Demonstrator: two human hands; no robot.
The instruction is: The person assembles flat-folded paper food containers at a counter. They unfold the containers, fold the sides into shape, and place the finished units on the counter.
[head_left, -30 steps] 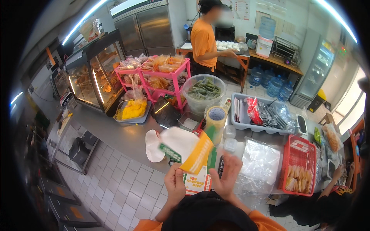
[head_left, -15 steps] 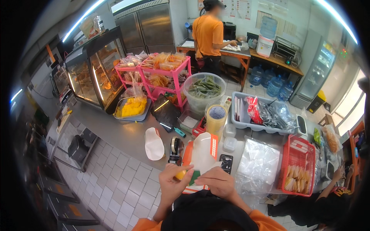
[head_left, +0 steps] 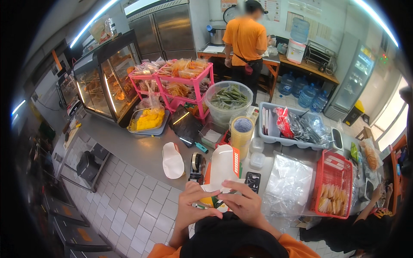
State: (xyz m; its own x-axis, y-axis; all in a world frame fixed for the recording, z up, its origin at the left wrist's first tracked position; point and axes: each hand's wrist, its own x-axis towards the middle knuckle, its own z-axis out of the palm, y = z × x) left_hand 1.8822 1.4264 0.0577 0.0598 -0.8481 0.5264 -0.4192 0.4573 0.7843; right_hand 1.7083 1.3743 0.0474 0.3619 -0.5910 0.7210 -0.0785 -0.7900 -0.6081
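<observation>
A paper food box [head_left: 224,165], white inside with an orange patterned edge, stands part-folded in front of me at the counter's near edge. Its near end shows yellow and green between my hands. My left hand [head_left: 193,204] curves around that end, with the thumb below and fingers above. Against the box's white flaps press the bent fingers of my right hand [head_left: 241,201]. Another white folded paper box [head_left: 173,161] lies to the left. Beside the box in my hands is a black tape dispenser [head_left: 196,165].
Tape rolls [head_left: 241,133] are stacked beyond the box. Clear plastic bags [head_left: 289,178], a red basket [head_left: 333,182] and a grey tray [head_left: 292,127] occupy the right side. A tub of green items [head_left: 229,101] and pink racks [head_left: 189,79] stand farther back. A person in orange [head_left: 245,38] works behind.
My fingers have shifted on the near end of the box, and my right fingers have moved up onto its white flaps. The person behind has turned and moved to the right.
</observation>
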